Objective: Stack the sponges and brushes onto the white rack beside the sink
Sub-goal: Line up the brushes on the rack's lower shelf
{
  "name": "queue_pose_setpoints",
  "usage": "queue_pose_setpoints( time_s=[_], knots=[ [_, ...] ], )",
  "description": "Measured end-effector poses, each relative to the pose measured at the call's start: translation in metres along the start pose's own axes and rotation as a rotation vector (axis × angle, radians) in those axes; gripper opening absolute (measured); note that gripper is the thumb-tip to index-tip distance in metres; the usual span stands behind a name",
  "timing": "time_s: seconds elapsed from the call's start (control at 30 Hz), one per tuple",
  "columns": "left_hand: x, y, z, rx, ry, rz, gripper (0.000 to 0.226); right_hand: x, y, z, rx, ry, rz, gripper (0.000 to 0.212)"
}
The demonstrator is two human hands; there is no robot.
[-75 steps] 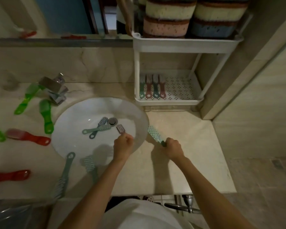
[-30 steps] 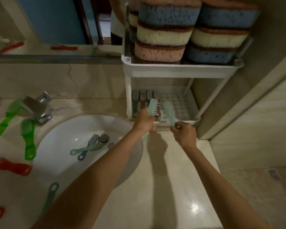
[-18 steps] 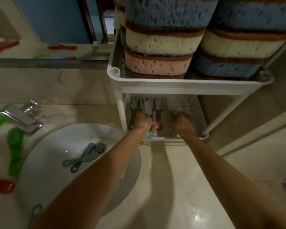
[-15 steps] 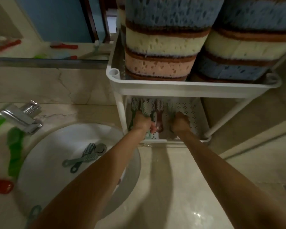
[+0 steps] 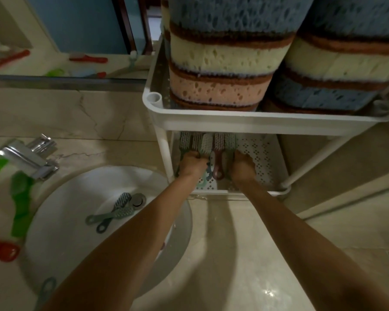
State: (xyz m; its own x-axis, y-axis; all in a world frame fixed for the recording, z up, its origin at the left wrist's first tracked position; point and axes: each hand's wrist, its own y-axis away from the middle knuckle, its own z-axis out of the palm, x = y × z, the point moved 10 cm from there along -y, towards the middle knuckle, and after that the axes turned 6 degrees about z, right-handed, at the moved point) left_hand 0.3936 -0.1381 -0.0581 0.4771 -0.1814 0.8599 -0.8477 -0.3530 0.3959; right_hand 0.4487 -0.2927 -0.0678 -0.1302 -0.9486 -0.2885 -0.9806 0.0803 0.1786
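The white rack (image 5: 267, 122) stands right of the sink. Its upper shelf carries two stacks of blue, yellow and pink sponges (image 5: 220, 63). On the perforated lower shelf (image 5: 263, 153) several brushes lie side by side, bristles up. My left hand (image 5: 192, 163) reaches under the upper shelf and grips the handle of a pale green brush (image 5: 206, 144) lying over the row. Just right of the row, my right hand (image 5: 243, 164) is curled round the handle of a teal brush (image 5: 230, 141). Two grey-green brushes (image 5: 119, 209) lie in the sink (image 5: 61, 221) by the drain.
A chrome faucet (image 5: 29, 158) stands at the sink's back left. Green brushes (image 5: 20, 203) and a red brush (image 5: 0, 250) lie on the counter to the left. Another brush handle (image 5: 46, 288) shows at the sink's front rim. A wall closes the right side.
Both hands carried a brush each from the sink area up to the rack and pushed them onto the lower shelf. The view moved closer to the rack.
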Motion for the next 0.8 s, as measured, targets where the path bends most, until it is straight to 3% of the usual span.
queue_pose_setpoints(
  time_s=[0.2,0.27,0.3,0.37,0.43,0.53,0.63,0.7,0.73,0.8],
  knots=[
    [-0.003,0.0,0.002,0.024,0.038,-0.047,0.02,0.005,0.001,0.001,-0.013,0.052,-0.001,0.038],
    [-0.007,-0.001,0.006,0.019,0.162,-0.097,0.012,0.005,0.004,-0.004,0.015,0.062,-0.016,0.036],
    [-0.01,-0.001,0.008,0.021,0.251,-0.131,0.021,0.006,0.006,-0.008,0.037,0.018,-0.021,0.033],
    [-0.014,-0.003,0.011,0.018,0.347,-0.173,0.032,0.006,0.015,-0.018,0.042,-0.208,-0.019,0.026],
    [-0.015,-0.007,0.013,0.017,0.362,-0.173,0.028,0.003,0.027,-0.023,-0.02,-0.463,-0.02,0.02],
    [-0.011,-0.008,0.019,0.01,0.41,-0.176,0.016,0.002,0.046,-0.015,-0.24,-0.813,0.072,0.016],
    [-0.003,-0.014,0.03,-0.001,0.388,-0.129,0.029,0.001,0.057,-0.008,-0.409,-0.961,0.109,0.012],
    [0.008,-0.01,0.037,-0.032,0.294,-0.061,0.022,0.008,0.053,-0.007,-0.414,-1.001,0.153,0.019],
    [0.019,-0.007,0.035,-0.033,0.131,0.024,0.014,0.015,0.047,-0.007,-0.384,-1.023,0.194,0.026],
    [0.038,0.0,0.031,-0.037,-0.294,0.238,0.023,0.034,0.037,-0.009,-0.315,-1.014,0.28,0.033]
  ],
)
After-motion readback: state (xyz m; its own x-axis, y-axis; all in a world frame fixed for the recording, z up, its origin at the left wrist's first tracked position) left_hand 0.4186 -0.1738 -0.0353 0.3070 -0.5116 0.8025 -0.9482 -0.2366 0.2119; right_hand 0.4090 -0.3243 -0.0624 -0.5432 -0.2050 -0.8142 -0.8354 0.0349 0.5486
